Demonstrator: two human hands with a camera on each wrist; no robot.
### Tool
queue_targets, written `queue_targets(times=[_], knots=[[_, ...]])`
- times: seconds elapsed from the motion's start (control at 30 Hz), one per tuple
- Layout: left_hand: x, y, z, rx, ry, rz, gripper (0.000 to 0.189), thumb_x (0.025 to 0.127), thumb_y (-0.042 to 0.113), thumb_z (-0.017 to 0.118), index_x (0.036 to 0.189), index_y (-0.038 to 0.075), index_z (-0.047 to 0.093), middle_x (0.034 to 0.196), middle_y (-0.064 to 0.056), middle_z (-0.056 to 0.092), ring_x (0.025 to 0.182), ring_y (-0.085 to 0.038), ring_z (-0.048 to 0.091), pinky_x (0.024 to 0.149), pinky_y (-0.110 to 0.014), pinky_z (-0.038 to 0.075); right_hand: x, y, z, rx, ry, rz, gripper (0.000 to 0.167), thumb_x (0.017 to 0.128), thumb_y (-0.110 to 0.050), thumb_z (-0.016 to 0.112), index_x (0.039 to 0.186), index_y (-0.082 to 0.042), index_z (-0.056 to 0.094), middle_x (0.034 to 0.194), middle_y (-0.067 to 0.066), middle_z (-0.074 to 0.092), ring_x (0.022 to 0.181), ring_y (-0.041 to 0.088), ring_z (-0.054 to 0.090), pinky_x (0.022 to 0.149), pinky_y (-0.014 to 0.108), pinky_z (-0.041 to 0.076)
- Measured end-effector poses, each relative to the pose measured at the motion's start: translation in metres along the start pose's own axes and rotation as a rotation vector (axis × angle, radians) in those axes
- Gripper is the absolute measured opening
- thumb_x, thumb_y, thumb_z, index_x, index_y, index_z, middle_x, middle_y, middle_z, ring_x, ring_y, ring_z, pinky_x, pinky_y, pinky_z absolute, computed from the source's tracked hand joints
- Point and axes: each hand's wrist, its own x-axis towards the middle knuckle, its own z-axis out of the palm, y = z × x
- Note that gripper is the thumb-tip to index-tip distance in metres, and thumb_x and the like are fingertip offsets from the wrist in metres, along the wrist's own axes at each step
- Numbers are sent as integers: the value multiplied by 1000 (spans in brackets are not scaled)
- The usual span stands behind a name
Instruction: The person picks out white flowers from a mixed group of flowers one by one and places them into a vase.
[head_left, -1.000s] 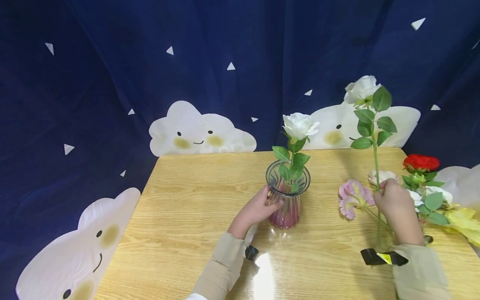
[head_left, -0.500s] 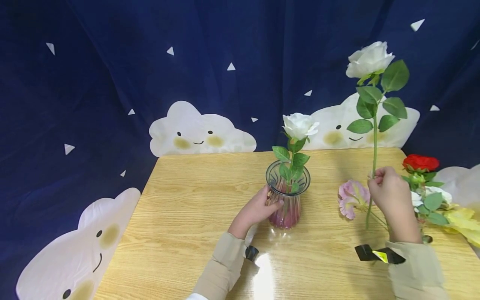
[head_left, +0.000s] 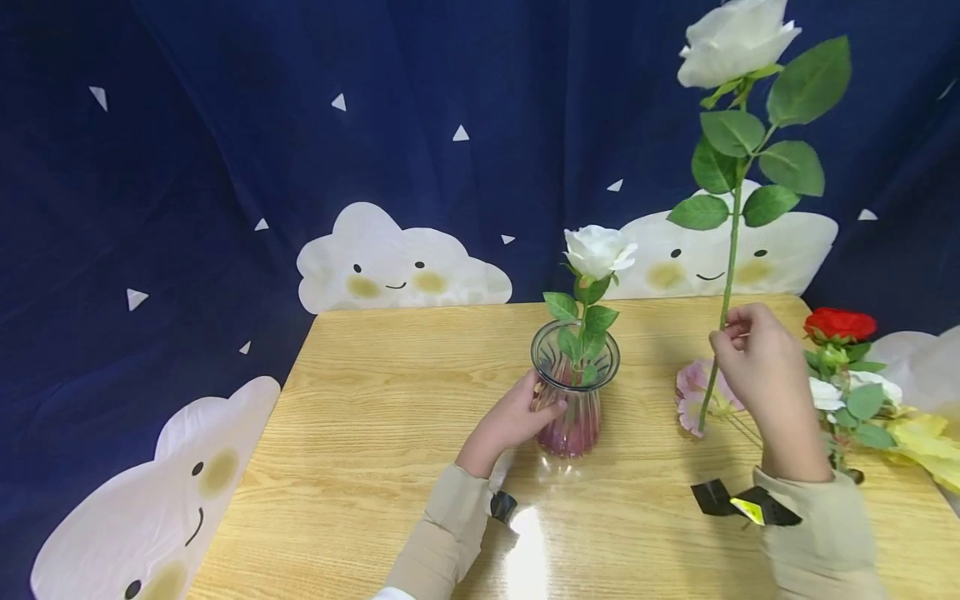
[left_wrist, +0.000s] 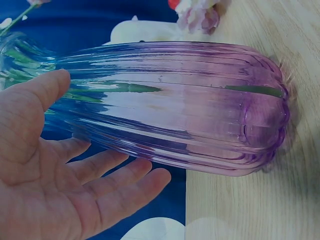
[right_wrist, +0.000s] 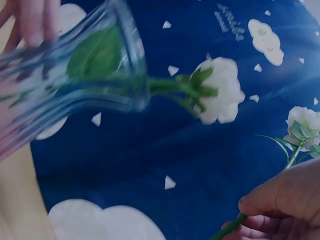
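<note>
A ribbed glass vase [head_left: 579, 425], clear at the rim and pink toward the base, stands upright on the table. One white rose [head_left: 598, 252] leans in it, its leaves at the mouth. My left hand [head_left: 512, 418] holds the vase's side, thumb on one side and fingers on the other, as the left wrist view shows [left_wrist: 65, 165]. To the right, my right hand [head_left: 768, 375] pinches a second white rose [head_left: 735, 46] midway along its stem. That rose is raised nearly upright, its bloom cut by the top edge of the head view and its stem end above the table.
Behind the held stem a pink flower [head_left: 693, 400] lies on the wooden table [head_left: 390, 400]. At the right edge lie a red rose [head_left: 840, 323], white flowers [head_left: 873, 387] and a yellow flower [head_left: 926, 446]. A dark blue curtain [head_left: 420, 67] with cloud shapes hangs behind.
My right hand has lifted the second white rose well up and moved slightly left, bringing its stem off the table. The left hand and the vase have stayed put.
</note>
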Motion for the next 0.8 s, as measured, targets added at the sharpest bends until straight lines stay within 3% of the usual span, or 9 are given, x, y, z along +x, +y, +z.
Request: queue_targets(times=[0.43,0.8], knots=[[-1,1,0,6,-6,-1,65,88,30,53,141,8,21,139,-14,32,125,-25,33,98,-36,35,6,-48,-3,93,69,-24,22,85,-7,50,103,5,51,87,18,56,80,30,53,68,37,38],[0,-1,1,40,0,18,68,88,30,54,141,7,19,140,-15,30,128,-24,29,103,-37,28,5,-68,-6,125,87,-41,23,85,-7,51,104,5,51,88,18,57,81,32,55,67,36,40]])
